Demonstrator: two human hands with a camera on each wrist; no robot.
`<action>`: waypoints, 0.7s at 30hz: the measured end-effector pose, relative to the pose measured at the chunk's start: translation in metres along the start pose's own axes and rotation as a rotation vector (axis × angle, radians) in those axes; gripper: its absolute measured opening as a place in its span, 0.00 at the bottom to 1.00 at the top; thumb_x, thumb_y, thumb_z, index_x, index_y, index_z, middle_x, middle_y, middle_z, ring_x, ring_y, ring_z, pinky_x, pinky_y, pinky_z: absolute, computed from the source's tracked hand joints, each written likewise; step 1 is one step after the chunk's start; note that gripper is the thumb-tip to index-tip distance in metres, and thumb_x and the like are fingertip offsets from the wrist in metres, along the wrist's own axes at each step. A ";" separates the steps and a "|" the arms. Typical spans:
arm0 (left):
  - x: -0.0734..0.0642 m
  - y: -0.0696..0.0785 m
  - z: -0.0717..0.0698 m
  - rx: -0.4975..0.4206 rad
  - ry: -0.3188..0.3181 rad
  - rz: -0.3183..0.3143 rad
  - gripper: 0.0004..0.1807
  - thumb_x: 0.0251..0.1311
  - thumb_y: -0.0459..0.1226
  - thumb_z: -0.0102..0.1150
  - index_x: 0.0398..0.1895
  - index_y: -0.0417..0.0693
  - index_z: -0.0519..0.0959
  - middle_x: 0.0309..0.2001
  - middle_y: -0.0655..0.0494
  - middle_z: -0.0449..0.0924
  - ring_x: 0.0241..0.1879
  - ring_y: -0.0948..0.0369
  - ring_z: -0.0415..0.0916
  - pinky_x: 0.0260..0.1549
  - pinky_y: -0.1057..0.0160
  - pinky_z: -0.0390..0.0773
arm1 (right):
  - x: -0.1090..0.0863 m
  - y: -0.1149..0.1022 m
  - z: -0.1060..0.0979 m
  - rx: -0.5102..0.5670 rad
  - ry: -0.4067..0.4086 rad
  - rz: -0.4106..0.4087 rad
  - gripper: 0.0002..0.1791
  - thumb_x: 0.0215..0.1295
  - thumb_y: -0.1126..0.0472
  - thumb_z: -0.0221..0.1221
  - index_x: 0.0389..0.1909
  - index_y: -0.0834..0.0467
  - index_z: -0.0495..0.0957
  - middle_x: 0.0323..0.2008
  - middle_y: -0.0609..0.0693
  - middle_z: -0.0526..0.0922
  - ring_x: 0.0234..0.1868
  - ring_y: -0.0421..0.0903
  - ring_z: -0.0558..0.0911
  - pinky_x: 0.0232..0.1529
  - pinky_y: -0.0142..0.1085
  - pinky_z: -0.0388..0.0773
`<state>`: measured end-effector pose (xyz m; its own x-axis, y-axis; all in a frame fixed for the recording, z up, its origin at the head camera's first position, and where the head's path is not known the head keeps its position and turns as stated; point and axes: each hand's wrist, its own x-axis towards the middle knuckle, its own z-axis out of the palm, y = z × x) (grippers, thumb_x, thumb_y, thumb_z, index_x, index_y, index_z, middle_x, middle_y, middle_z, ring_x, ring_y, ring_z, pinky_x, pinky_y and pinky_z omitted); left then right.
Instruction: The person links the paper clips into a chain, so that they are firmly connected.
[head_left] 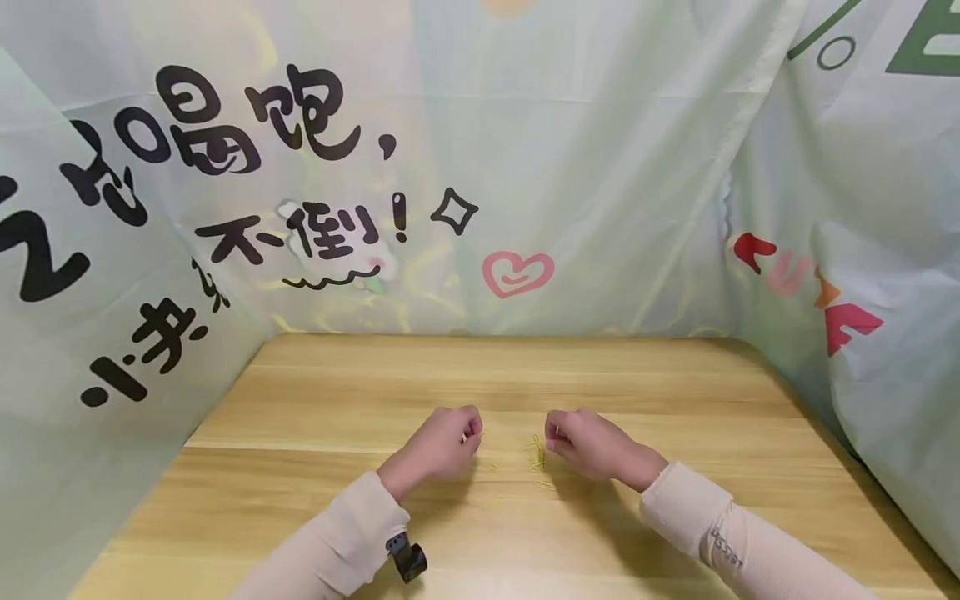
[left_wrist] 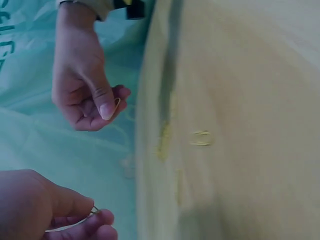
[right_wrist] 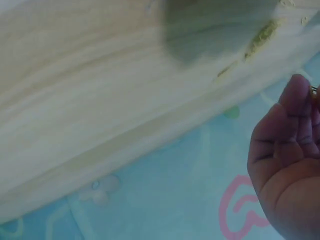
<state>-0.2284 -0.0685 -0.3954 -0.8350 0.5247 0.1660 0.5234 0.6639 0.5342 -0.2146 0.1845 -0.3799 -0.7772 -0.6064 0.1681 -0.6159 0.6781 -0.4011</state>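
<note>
Left of a small heap of gold paper clips [head_left: 537, 452], my left hand [head_left: 442, 440] hovers above the table. Its thumb and fingertip pinch a thin gold paper clip [left_wrist: 94, 210], seen at the bottom of the left wrist view. My right hand [head_left: 596, 442] is just right of the heap, raised off the tabletop. Between its thumb and fingers it holds another gold paper clip [left_wrist: 118, 102]. In the right wrist view this hand [right_wrist: 282, 155] is partly cut off by the frame edge. The two hands are apart, facing each other.
A few loose paper clips [left_wrist: 201, 138] lie on the wooden table [head_left: 337, 392] near the heap. Printed cloth [head_left: 600, 183] hangs round the table's back and sides. A black wrist camera [head_left: 407, 557] is strapped at the left sleeve.
</note>
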 end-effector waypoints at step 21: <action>0.004 0.023 -0.031 -0.236 0.175 0.018 0.02 0.61 0.33 0.57 0.36 0.45 0.76 0.30 0.62 0.75 0.28 0.65 0.72 0.30 0.65 0.74 | 0.014 -0.017 -0.033 0.131 0.213 -0.089 0.05 0.64 0.71 0.60 0.33 0.60 0.75 0.23 0.41 0.79 0.22 0.38 0.80 0.26 0.30 0.78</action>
<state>-0.2254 -0.0681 -0.3566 -0.8532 0.4217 0.3069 0.5016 0.5023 0.7043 -0.2190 0.1782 -0.3415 -0.7389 -0.5510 0.3879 -0.6718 0.5580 -0.4871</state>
